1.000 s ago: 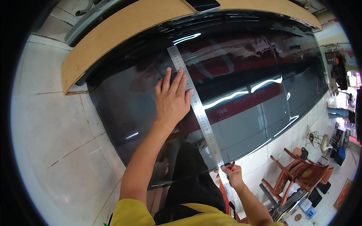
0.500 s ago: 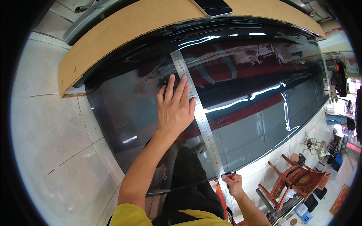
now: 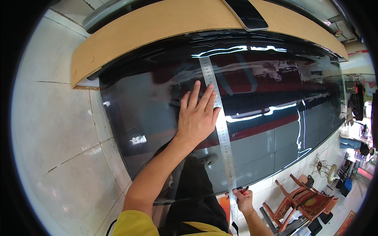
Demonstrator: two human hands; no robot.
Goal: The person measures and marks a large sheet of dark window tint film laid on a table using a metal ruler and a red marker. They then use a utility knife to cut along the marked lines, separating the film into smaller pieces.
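Note:
A large sheet of glossy dark film (image 3: 149,118) lies spread before me, strongly reflecting lights and surroundings. Across it, from the far side to its near edge, runs a long metal ruler (image 3: 223,133). My left hand (image 3: 199,118) rests flat with fingers spread, its fingertips and thumb touching the ruler's left side and the film beside it. At the film's near edge, my right hand (image 3: 243,200) is closed around the ruler's near end, thumb on top. A small red-and-black tool (image 3: 245,190) pokes out of that hand; its kind is mostly hidden by the fingers.
Along the far side runs a long cardboard box (image 3: 157,19), with a smartphone (image 3: 249,15) on it. White floor tiles (image 3: 63,129) extend to the left. Carved wooden chairs (image 3: 303,200) and a metal-framed fan (image 3: 330,171) stand at right. A person (image 3: 354,145) is farther off.
My view has shifted, so the box, phone and ruler's far end appear farther right. The ruler looks more upright in view. Both hands keep about the same places along it.

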